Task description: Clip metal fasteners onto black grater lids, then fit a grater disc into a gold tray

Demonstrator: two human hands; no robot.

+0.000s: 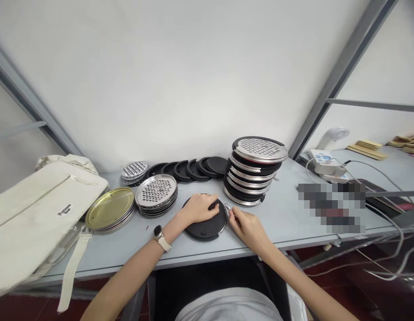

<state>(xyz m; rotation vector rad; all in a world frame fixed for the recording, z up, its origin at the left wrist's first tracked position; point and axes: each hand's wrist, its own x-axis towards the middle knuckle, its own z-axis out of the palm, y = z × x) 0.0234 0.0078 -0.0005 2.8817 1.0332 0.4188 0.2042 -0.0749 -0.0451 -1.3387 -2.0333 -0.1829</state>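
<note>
A black round disc (207,229) with a shiny metal rim lies on the table in front of me. My left hand (200,208) rests across its top and holds it, fingers bent over the far part. At the disc's right edge, my right hand (245,225) pinches a small metal wire loop (227,207) between thumb and fingertips. Whether the loop is joined to the disc cannot be made out. Just behind stands a tall stack of round graters (260,149) with black and silver rims.
Left of the disc are stacked perforated grater plates (156,191), gold-coloured round plates (111,208) and a cream bag (43,214). A row of black rings (182,170) lies along the wall, near small grater plates (134,170). White cables (387,214) and a box (323,161) occupy the right side.
</note>
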